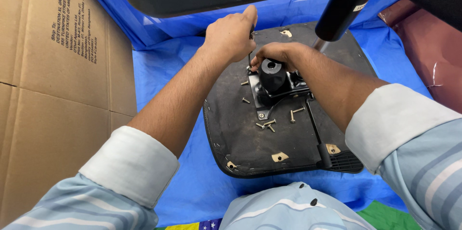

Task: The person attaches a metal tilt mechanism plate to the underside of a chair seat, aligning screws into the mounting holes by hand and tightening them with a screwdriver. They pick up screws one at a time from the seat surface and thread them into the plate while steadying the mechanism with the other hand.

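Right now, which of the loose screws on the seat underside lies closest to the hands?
The screw just left of the black mechanism, below the right hand. The others lie lower, toward the seat's near edge.

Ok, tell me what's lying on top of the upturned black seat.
On the seat sit a black metal mechanism plate and loose screws. Left hand grips a thin tool; right hand covers the plate's far corner.
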